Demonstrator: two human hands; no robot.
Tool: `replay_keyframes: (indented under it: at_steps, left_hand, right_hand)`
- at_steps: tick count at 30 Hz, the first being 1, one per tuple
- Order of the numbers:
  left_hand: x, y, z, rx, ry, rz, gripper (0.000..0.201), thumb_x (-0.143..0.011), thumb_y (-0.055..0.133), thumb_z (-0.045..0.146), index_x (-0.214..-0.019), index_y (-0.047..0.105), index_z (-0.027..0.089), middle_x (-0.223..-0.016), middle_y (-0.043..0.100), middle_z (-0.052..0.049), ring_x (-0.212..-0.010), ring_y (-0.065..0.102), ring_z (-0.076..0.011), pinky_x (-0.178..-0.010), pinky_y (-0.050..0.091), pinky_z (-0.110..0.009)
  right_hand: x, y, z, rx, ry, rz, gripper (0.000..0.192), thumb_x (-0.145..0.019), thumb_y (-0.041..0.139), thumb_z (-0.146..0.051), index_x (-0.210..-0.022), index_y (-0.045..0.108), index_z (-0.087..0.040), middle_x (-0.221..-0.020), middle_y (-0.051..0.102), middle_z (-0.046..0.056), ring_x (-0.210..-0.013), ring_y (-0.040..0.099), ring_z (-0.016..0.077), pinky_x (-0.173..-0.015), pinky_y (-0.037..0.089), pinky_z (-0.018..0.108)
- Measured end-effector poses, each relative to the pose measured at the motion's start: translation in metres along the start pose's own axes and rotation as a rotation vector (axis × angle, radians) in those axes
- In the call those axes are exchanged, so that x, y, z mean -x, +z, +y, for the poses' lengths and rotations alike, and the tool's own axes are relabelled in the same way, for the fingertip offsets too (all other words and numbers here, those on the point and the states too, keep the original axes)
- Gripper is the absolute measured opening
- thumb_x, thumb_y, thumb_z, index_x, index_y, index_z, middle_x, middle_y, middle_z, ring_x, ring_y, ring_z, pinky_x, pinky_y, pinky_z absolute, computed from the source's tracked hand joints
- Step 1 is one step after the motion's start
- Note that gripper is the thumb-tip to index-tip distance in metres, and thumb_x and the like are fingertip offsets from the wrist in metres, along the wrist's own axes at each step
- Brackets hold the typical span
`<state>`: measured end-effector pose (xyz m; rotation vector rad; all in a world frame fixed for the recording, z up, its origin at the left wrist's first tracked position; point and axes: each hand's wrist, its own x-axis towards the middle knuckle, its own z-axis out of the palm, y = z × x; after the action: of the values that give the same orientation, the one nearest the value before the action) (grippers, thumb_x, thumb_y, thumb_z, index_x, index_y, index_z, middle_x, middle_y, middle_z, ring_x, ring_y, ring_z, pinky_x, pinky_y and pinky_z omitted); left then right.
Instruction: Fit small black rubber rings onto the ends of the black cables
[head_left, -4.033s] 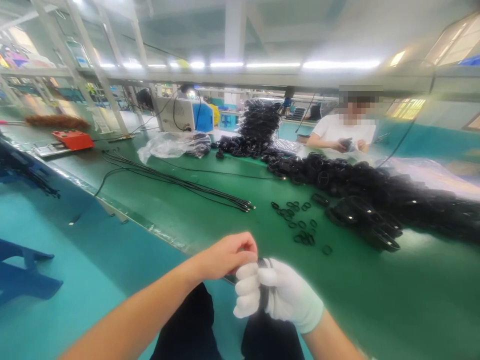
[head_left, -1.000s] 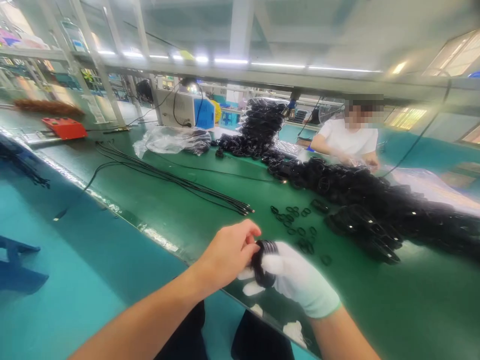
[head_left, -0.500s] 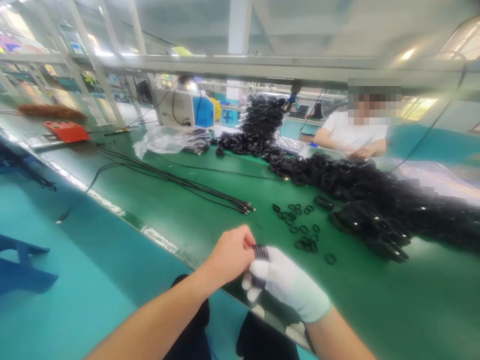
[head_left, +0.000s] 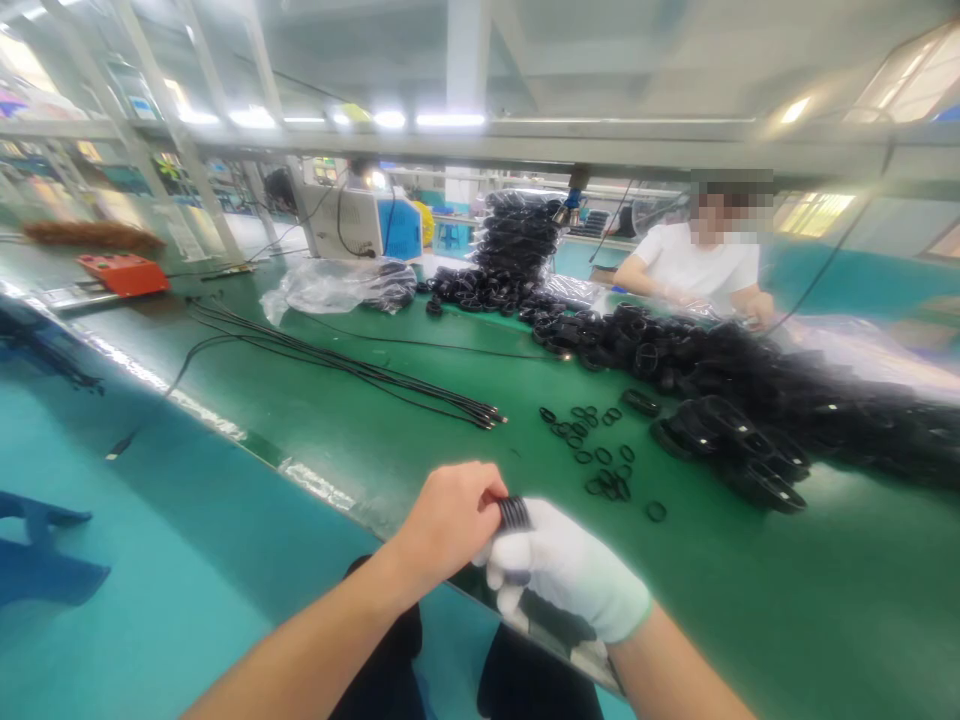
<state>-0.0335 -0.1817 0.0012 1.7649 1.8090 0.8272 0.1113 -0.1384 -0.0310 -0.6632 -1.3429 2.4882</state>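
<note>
My left hand (head_left: 454, 515) is bare, with its fingers bent in a pinch at the left side of a coiled black cable (head_left: 514, 513). My right hand (head_left: 570, 570) wears a white glove and is wrapped round the same coil, thumb across its front. Several parallel loops show above the gloved thumb; the rest of the coil is hidden by the fingers. Both hands meet over the near edge of the green table (head_left: 360, 450). Small black rings (head_left: 604, 457) lie scattered beyond my right hand. Straight black cables (head_left: 375, 370) stretch out beyond my left hand.
A long heap of black coils (head_left: 675, 350) runs along the far side. Clear plastic bags (head_left: 315, 285), a white and blue machine (head_left: 360, 222) and a red box (head_left: 124, 274) stand farther left. Opposite sits a co-worker in a white shirt (head_left: 694, 262). A blue stool (head_left: 49, 550) is at lower left.
The view has shifted slightly. Both hands stay together on the coil, with little movement. The co-worker's hands have moved apart.
</note>
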Motion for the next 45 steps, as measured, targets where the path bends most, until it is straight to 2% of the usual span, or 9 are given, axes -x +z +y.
replay_keyframes:
  at_steps: [7,12,17,23,30,34,37,40,45]
  left_hand:
    - [-0.004,-0.004,-0.003,0.026,0.075,0.003,0.019,-0.074,0.05,0.013,-0.083,0.066,0.02,-0.08,0.066,0.0,-0.07,0.058,-0.0135,-0.063,0.045,-0.022]
    - [-0.038,-0.007,-0.013,0.024,0.121,0.066,0.017,-0.079,0.054,0.026,-0.092,0.062,0.02,-0.084,0.064,0.001,-0.071,0.056,-0.0138,-0.066,0.043,-0.023]
    - [-0.085,0.045,0.002,-0.077,0.232,-0.151,0.011,-0.079,0.052,0.022,-0.078,0.063,0.02,-0.08,0.062,0.001,-0.077,0.056,-0.0157,-0.068,0.04,-0.024]
    - [-0.107,0.101,0.016,-0.073,0.208,-0.26,0.007,-0.073,0.059,0.022,-0.079,0.061,0.02,-0.085,0.063,-0.003,-0.082,0.059,-0.0223,-0.072,0.04,-0.03]
    - [-0.092,0.06,0.0,0.293,0.046,-0.294,0.022,-0.088,0.038,0.034,-0.076,0.047,0.017,-0.07,0.054,-0.002,-0.058,0.051,-0.0119,-0.057,0.041,-0.024]
    - [-0.071,0.058,0.01,0.929,-0.133,-0.318,0.023,-0.08,0.052,0.036,-0.073,0.044,0.016,-0.065,0.05,0.002,-0.05,0.044,-0.0071,-0.05,0.037,-0.021]
    - [-0.063,0.067,0.012,0.851,-0.152,-0.174,0.023,-0.08,0.052,0.035,-0.068,0.045,0.016,-0.057,0.047,0.004,-0.046,0.041,-0.0068,-0.046,0.033,-0.019]
    - [-0.056,0.071,0.007,0.73,-0.106,-0.077,0.024,-0.082,0.053,0.035,-0.067,0.047,0.016,-0.054,0.047,0.005,-0.046,0.041,-0.007,-0.045,0.031,-0.019]
    - [-0.036,0.054,0.009,1.258,-0.073,-0.163,0.023,-0.082,0.053,0.037,-0.075,0.048,0.016,-0.07,0.056,0.0,-0.044,0.045,-0.0053,-0.042,0.033,-0.018]
  right_hand:
    - [0.007,-0.004,-0.008,-0.009,-0.043,0.041,0.02,-0.07,0.068,-0.023,-0.082,0.063,-0.008,-0.073,0.064,0.008,-0.051,0.059,0.0121,-0.045,0.049,0.022]
    - [0.038,-0.057,-0.047,-0.167,-0.301,0.269,0.036,-0.069,0.073,-0.029,-0.101,0.061,-0.015,-0.079,0.066,0.006,-0.07,0.065,0.019,-0.055,0.051,0.029]
    - [0.059,-0.102,-0.058,-0.271,-0.42,0.486,0.035,-0.074,0.069,-0.035,-0.102,0.061,-0.016,-0.09,0.068,0.007,-0.095,0.065,0.0262,-0.071,0.053,0.034]
    - [0.051,-0.103,-0.05,-0.242,-0.409,0.496,0.035,-0.073,0.072,-0.029,-0.102,0.058,-0.015,-0.085,0.068,0.007,-0.076,0.067,0.0209,-0.055,0.053,0.028]
    - [0.035,-0.084,-0.047,-0.125,-0.476,0.636,0.041,-0.071,0.074,-0.024,-0.105,0.054,-0.013,-0.087,0.065,0.007,-0.06,0.059,0.0123,-0.044,0.047,0.022]
    - [0.017,-0.07,-0.036,-0.101,-0.497,0.614,0.047,-0.065,0.077,-0.022,-0.103,0.052,-0.011,-0.069,0.065,0.003,-0.044,0.054,0.0113,-0.036,0.043,0.022]
    - [0.007,-0.063,-0.026,-0.136,-0.495,0.569,0.043,-0.067,0.076,-0.024,-0.1,0.052,-0.012,-0.05,0.055,-0.004,-0.035,0.046,0.008,-0.032,0.035,0.017]
    - [0.007,-0.061,-0.019,-0.222,-0.494,0.464,0.043,-0.068,0.073,-0.035,-0.1,0.053,-0.015,-0.061,0.056,-0.003,-0.044,0.048,0.0061,-0.034,0.033,0.014]
    - [0.019,-0.062,-0.015,-0.368,-0.456,-0.093,0.043,-0.063,0.076,-0.04,-0.095,0.056,-0.019,-0.068,0.051,-0.004,-0.042,0.043,0.0033,-0.029,0.031,0.012]
